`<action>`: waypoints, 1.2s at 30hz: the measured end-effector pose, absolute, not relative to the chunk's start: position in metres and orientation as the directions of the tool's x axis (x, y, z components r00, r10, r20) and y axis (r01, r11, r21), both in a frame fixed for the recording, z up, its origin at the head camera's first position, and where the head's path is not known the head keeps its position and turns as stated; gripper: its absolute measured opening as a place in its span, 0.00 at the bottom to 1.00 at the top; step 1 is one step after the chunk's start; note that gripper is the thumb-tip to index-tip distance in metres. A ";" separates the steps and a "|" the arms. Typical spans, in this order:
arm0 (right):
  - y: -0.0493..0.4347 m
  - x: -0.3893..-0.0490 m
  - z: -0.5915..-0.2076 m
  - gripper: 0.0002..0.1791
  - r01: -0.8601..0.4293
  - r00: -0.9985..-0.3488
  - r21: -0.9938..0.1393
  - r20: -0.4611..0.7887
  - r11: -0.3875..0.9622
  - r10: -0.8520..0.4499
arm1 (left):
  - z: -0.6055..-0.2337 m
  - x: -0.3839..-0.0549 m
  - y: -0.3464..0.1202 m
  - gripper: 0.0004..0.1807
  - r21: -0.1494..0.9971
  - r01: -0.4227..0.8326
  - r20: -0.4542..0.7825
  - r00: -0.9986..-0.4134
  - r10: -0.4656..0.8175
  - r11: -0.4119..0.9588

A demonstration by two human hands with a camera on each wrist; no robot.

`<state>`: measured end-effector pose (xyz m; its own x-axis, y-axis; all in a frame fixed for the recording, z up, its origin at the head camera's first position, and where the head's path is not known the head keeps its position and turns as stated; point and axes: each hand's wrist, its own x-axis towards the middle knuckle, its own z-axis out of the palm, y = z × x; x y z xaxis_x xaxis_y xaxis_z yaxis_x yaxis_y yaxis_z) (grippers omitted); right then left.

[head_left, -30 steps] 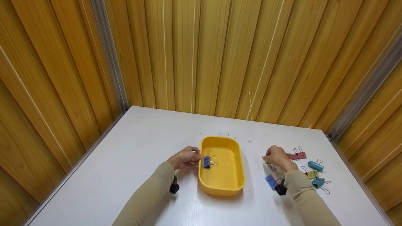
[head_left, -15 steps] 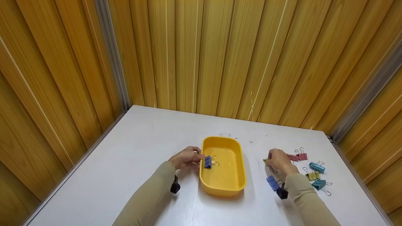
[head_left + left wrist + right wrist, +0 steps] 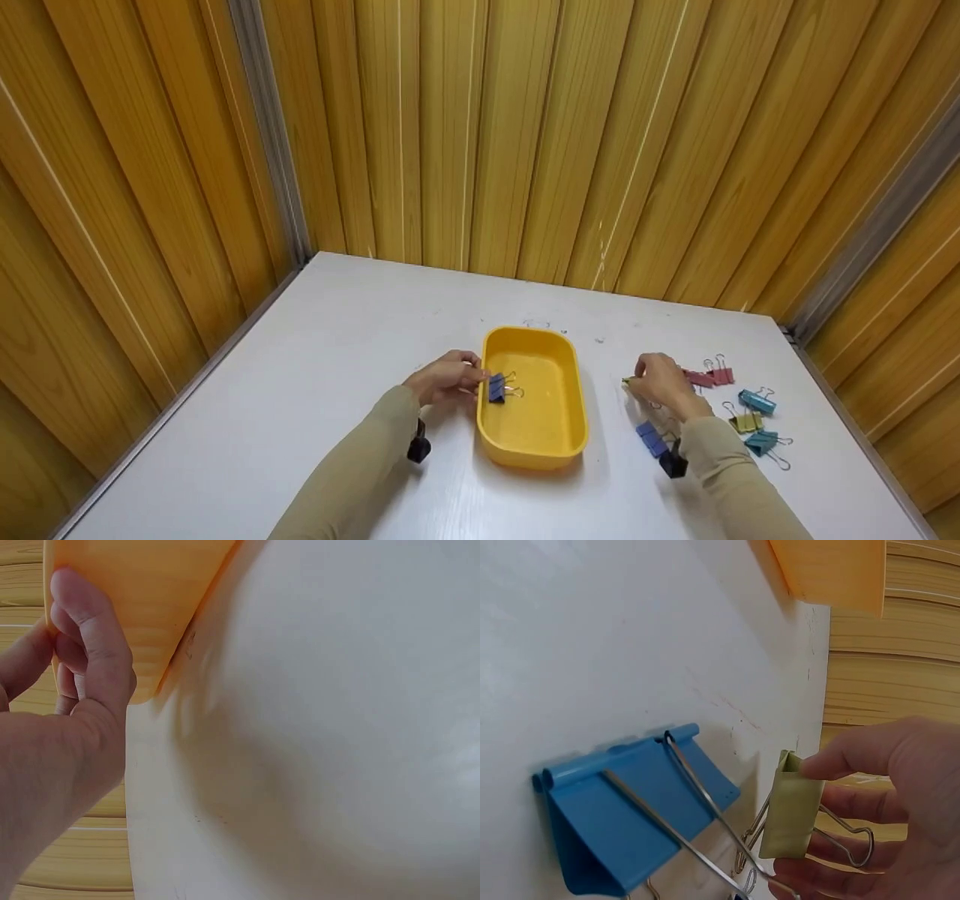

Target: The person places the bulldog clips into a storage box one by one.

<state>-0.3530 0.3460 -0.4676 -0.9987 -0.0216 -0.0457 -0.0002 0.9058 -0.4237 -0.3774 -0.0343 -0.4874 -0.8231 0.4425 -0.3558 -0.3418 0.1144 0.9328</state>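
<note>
My left hand [image 3: 444, 377] grips the left rim of a yellow plastic box [image 3: 534, 454], thumb inside the rim and fingers outside. A dark blue binder clip [image 3: 496, 388] lies inside the box near that rim. Right of the box, my right hand [image 3: 664, 384] pinches a yellow binder clip [image 3: 791, 814] between thumb and fingers, its wire handles sticking out. Close below that hand, a blue binder clip [image 3: 630, 802] rests on the table, filling much of the right wrist view.
Beyond the right hand lie red binder clips [image 3: 721, 376], a light blue clip [image 3: 757, 400], another yellow clip [image 3: 746, 421] and a teal clip [image 3: 762, 442]. They sit on a white table [image 3: 360, 315] bounded by wood-patterned walls [image 3: 510, 135].
The yellow clip in my right hand has tilted and shifted slightly left between the fingers. My left hand stays on the box rim, and the box has not moved on the table.
</note>
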 end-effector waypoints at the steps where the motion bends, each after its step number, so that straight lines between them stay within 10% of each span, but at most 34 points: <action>1: 0.345 -0.353 -0.466 0.12 -0.001 -0.999 -0.426 -0.041 0.905 -0.021 | -0.488 -0.378 -0.034 0.07 0.933 -0.341 -0.356 -0.824 0.440 0.116; 36: 0.256 -0.348 -0.412 0.12 -0.266 -0.960 -0.503 0.213 0.822 -0.180 | -0.487 -0.378 -0.037 0.08 0.932 -0.334 -0.363 -0.834 0.416 0.145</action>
